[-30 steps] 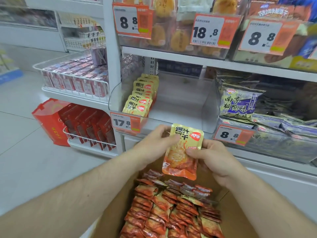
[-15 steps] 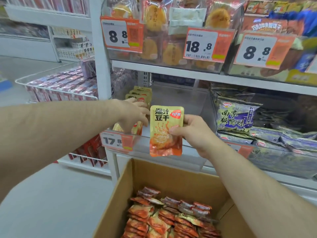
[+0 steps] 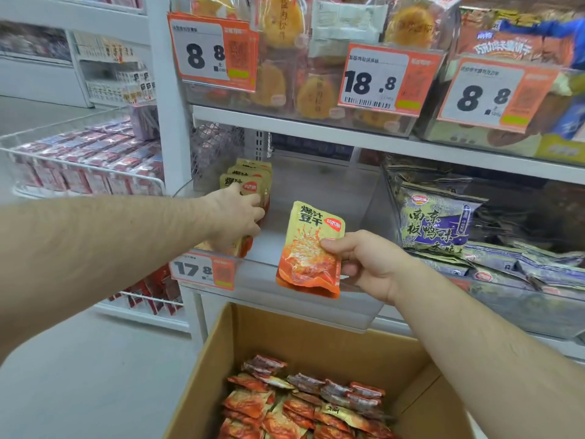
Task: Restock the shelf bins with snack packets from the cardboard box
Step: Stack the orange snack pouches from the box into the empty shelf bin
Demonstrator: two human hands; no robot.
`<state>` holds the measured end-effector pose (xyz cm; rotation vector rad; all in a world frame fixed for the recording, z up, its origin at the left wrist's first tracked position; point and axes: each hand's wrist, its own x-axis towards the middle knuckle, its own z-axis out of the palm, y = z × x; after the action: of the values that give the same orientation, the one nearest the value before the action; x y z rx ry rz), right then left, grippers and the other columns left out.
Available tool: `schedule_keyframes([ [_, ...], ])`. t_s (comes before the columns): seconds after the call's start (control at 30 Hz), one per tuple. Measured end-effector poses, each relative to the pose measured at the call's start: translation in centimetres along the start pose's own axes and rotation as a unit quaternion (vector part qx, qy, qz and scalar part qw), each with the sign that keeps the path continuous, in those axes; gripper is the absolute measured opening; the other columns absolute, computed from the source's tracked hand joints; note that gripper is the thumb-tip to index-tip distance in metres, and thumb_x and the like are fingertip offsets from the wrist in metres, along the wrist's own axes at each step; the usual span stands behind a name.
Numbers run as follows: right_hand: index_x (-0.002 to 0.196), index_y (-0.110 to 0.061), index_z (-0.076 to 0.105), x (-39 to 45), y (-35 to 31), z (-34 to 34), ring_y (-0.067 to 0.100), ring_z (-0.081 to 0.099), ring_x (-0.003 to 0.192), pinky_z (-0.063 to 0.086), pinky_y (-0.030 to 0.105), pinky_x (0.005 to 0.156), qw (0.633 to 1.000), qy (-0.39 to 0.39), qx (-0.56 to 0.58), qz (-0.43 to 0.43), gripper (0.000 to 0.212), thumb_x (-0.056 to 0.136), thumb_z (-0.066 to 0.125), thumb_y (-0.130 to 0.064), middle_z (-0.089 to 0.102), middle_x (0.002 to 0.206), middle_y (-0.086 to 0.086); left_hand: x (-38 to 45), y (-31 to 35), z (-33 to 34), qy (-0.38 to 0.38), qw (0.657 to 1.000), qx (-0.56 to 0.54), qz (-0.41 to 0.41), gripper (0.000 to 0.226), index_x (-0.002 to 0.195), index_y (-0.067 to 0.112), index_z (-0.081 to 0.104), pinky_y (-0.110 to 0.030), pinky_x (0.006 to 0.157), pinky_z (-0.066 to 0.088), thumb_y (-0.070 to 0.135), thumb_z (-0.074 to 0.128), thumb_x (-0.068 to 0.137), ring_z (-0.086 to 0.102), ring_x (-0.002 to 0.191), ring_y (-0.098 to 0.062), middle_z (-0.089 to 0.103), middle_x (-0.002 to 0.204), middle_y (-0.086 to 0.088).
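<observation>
Red-and-white small packs are filling the wire basket (image 3: 82, 160) far left of the left hand (image 3: 235, 217). That hand is reaching into the clear bin (image 3: 285, 274) and pressing on the row of packets (image 3: 250, 185) standing at the bin's left end; its fingers are curling around the front ones, though how firmly it is gripping I cannot tell. Three packet tops are showing behind the hand. Right of this hand the bin floor is lying bare up to the clear divider, leaving wide room. Below the hand, a 17.8 price tag (image 3: 202, 269) is hanging on the bin's front lip.

Just right, the right hand (image 3: 364, 261) is pinching one packet (image 3: 311, 248) by its right edge, thumb on the front, holding it upright in front of the bin's lip. It is yellow on top, orange below, with black characters and a red logo. Under both hands the cardboard box (image 3: 316, 331) is sitting open, holding many orange packets, too jumbled to count. Right of the right hand, purple bags (image 3: 433, 217) are crowding the next bin.
</observation>
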<state>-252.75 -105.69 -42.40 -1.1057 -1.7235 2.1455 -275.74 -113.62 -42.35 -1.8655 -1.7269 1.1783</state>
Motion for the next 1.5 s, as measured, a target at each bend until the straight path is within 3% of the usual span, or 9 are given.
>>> schedule_keyframes([
  [0.1,0.097,-0.013,0.064,0.3,-0.2,-0.2,0.011,0.054,0.056,0.054,0.038,0.076,0.999,0.005,0.008,0.038,0.006,0.094,0.059,-0.012,0.069,0.069,0.000,-0.2,-0.3,-0.1,0.036,0.999,0.030,-0.013,0.059,0.138,0.032,0.047,-0.040,0.073,0.040,0.046,0.061,0.083,0.034,0.121,-0.028,0.044,0.131,-0.003],
  [0.27,0.089,-0.020,0.062,2.1,-1.9,0.4,0.014,0.042,0.062,0.044,0.044,0.095,0.997,0.076,-0.006,-0.006,0.008,0.089,0.066,-0.014,0.059,0.068,-0.002,-0.6,-0.7,0.0,0.073,0.995,0.054,-0.041,0.057,0.130,0.024,0.053,-0.045,0.079,0.048,0.046,0.067,0.079,0.034,0.118,-0.030,0.047,0.125,-0.007],
  [0.43,0.090,-0.017,0.064,4.5,-2.8,3.1,0.013,0.048,0.058,0.035,0.025,0.060,0.977,0.113,-0.163,-0.073,0.016,0.085,0.068,-0.002,0.064,0.072,-0.002,-1.1,-0.8,0.8,0.110,0.990,0.059,-0.065,0.066,0.131,0.017,0.052,-0.051,0.086,0.045,0.051,0.069,0.077,0.036,0.118,-0.030,0.049,0.128,-0.010],
  [0.7,0.106,-0.017,0.067,7.4,-1.4,6.6,0.015,0.055,0.068,0.034,0.031,0.068,0.938,0.008,-0.346,-0.006,0.024,0.084,0.070,-0.007,0.071,0.091,0.000,-1.5,-1.3,2.4,0.141,0.969,-0.015,-0.203,0.085,0.148,0.019,0.021,-0.063,0.113,0.015,0.042,0.066,0.080,0.027,0.136,-0.038,0.032,0.145,-0.019],
  [0.93,0.090,-0.011,0.059,8.5,-1.9,9.4,0.011,0.051,0.055,0.031,0.010,0.031,0.938,0.021,-0.346,-0.029,0.012,0.090,0.066,0.000,0.059,0.074,0.001,-1.3,-2.7,2.6,0.062,0.972,-0.111,-0.199,0.059,0.141,0.020,0.038,-0.041,0.085,0.051,0.023,0.066,0.089,0.055,0.116,-0.028,0.053,0.129,-0.008],
  [1.03,0.103,-0.006,0.064,9.4,-1.7,10.1,0.014,0.057,0.059,0.043,0.017,0.041,0.931,0.051,-0.360,-0.041,0.018,0.086,0.072,-0.008,0.065,0.082,0.004,-1.4,-4.1,1.8,0.032,0.978,-0.146,-0.146,0.063,0.146,0.021,0.036,-0.041,0.082,0.055,0.012,0.064,0.091,0.059,0.114,-0.029,0.053,0.129,-0.007],
  [1.17,0.106,-0.010,0.067,10.8,-1.4,11.4,0.025,0.070,0.088,0.059,0.037,0.079,0.920,0.080,-0.376,-0.082,0.028,0.081,0.075,-0.018,0.071,0.099,0.007,-1.7,-4.3,1.4,-0.001,0.966,-0.216,-0.140,0.056,0.143,0.018,0.042,-0.038,0.090,0.052,0.010,0.057,0.090,0.058,0.112,-0.028,0.054,0.128,-0.009],
  [1.33,0.116,-0.015,0.061,10.8,-1.2,13.2,0.027,0.065,0.101,0.048,0.030,0.073,0.857,0.112,-0.468,-0.182,0.038,0.084,0.069,-0.035,0.069,0.106,0.006,-2.1,-2.6,1.6,-0.033,0.941,-0.277,-0.192,0.085,0.143,0.016,0.033,-0.044,0.100,0.045,0.044,0.073,0.073,0.041,0.125,-0.030,0.041,0.136,-0.012],
  [1.5,0.141,-0.002,0.020,11.5,-1.7,12.3,0.026,0.050,0.121,0.043,0.030,0.088,0.924,0.087,-0.368,-0.046,0.099,0.071,0.087,-0.024,0.046,0.132,0.010,-1.8,-0.6,2.3,0.060,0.946,-0.157,-0.278,0.074,0.135,0.015,0.040,-0.048,0.108,0.032,0.042,0.075,0.075,0.048,0.124,-0.029,0.051,0.134,-0.010],
])
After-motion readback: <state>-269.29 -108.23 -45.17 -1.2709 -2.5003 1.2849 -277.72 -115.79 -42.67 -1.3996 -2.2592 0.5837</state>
